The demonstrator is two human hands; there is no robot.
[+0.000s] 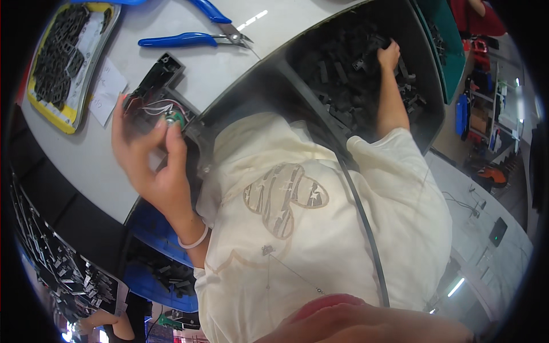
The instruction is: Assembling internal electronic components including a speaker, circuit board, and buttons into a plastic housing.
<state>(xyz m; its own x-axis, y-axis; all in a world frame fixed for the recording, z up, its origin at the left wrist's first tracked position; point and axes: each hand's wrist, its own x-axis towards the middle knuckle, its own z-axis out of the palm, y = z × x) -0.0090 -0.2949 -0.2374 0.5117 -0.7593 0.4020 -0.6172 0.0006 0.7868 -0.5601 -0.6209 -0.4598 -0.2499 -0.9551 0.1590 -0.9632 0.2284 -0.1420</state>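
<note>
My left hand (pixel 151 154) is closed, thumb and fingers pinching a small round green part (pixel 174 119) with thin white and red wires. Those wires run to a black plastic housing (pixel 163 71) with an open, hollow end, just beyond the fingers above the table. Out to the right, my right hand (pixel 389 55) reaches into a large black bin (pixel 284 71), fingers curled down among loose black plastic parts (pixel 343 68). What its fingertips hold, if anything, is too dark to make out.
Blue-handled nippers (pixel 183 40) lie on the white table (pixel 229 60). A yellow-rimmed tray (pixel 67 123) of black pieces stands at the far left, beside a paper slip (pixel 107 91). A green bin (pixel 449 63) adjoins the black bin. Blue bins (pixel 151 286) sit lower left, near another person's arm (pixel 103 321).
</note>
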